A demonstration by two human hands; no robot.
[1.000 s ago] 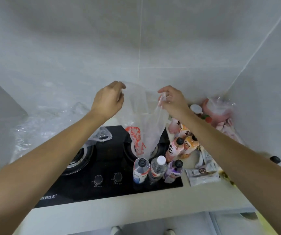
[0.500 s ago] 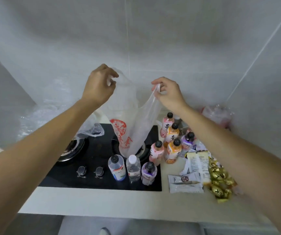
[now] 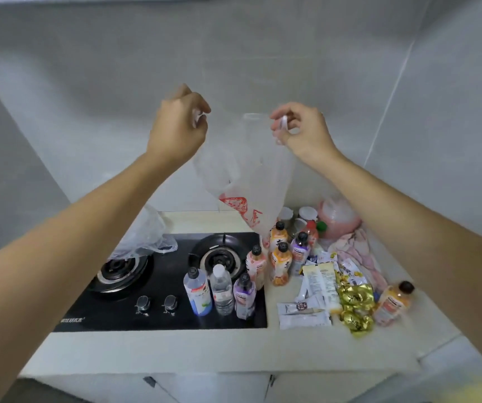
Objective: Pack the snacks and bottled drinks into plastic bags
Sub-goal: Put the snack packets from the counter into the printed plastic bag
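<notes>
A thin clear plastic bag with red print hangs in the air above the stove. My left hand grips one side of its top and my right hand pinches the other side, with the mouth spread between them. Below, several bottled drinks stand upright: three on the stove's front right, and orange and purple ones on the counter beside it. One orange bottle stands apart at the right. Snack packets and gold-wrapped sweets lie on the counter.
A black two-burner gas stove sits in the pale counter. Another crumpled clear bag lies over the left burner. A pink bag and cloth with small jars fill the back right corner. Grey tiled walls close in behind and right.
Both hands have lifted the bag higher and pulled its top wider apart, so its bottom has left the burner. The view has tilted, showing more of the counter and the lone orange bottle.
</notes>
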